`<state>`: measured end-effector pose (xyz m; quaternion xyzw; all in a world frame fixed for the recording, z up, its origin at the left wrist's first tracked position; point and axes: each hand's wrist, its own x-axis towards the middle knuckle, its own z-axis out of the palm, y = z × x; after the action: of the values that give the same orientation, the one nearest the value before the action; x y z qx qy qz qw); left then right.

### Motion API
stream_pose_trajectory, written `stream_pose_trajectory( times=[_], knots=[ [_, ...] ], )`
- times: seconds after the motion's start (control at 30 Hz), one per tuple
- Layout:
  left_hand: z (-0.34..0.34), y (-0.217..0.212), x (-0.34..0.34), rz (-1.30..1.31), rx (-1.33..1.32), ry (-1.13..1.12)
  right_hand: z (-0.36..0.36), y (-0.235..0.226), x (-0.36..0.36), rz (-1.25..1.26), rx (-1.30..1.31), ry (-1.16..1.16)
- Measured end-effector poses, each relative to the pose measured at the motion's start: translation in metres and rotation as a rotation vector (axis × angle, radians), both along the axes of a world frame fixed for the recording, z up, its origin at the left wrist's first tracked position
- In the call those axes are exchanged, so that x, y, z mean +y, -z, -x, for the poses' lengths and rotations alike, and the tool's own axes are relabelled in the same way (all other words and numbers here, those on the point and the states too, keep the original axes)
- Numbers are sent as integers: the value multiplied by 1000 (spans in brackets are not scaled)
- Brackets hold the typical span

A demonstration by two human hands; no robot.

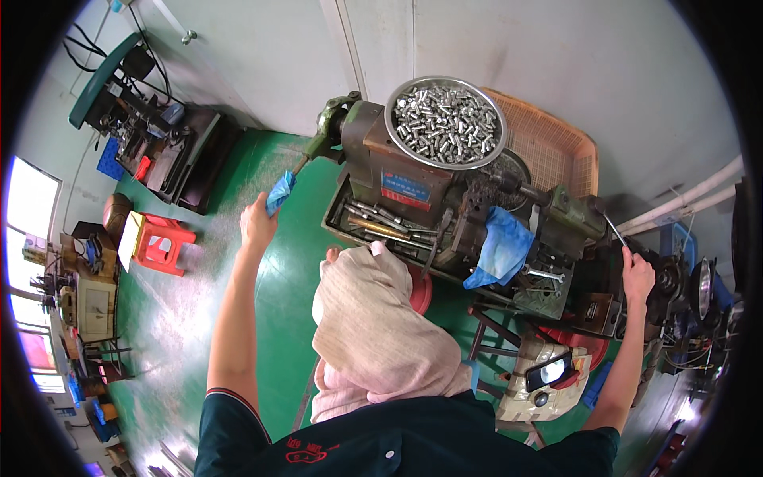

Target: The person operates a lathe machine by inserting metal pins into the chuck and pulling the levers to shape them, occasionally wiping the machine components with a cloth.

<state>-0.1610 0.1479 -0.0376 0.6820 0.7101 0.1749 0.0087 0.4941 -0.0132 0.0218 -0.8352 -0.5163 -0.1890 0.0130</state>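
Note:
My left hand [257, 226] is closed round the blue-wrapped grip of a lever [281, 191] at the left end of a green bench lathe [362, 131]. At the lathe's other end, my right hand [638, 275] grips a thin metal lever [614, 229] that slants down from the tailstock [574, 213]. Between the two hands, a round steel bowl [447, 164] heaped with small silvery metal cylinders [445, 121] rests on top of the machine. Below it, a tray [338, 230] holds several rods and tools [377, 222]. A blue cloth [502, 248] drapes over the lathe's front.
An orange plastic basket [554, 137] stands behind the lathe. Wrenches [544, 274] lie at its front right, above a taped stool seat [520, 389] with a phone [548, 370] on it. A beige cloth [381, 318] covers my lap. A red stool [163, 245] and another machine [163, 151] stand left.

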Motion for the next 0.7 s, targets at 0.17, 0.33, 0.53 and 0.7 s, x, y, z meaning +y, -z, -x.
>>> stream_pose_trajectory(
  times=[0.17,0.33,0.53,0.7],
  knots=[
    [-2,-1,-1,-4,-13,-11,0,1,-1,7,-4,0],
    [-4,-3,-1,-10,-14,11,7,-2,0,22,-11,31],
    [-5,-4,-1,2,-25,-3,11,-3,-1,6,5,37],
    [-7,-4,-2,-15,-52,-4,15,-4,-1,18,9,59]
  ],
)
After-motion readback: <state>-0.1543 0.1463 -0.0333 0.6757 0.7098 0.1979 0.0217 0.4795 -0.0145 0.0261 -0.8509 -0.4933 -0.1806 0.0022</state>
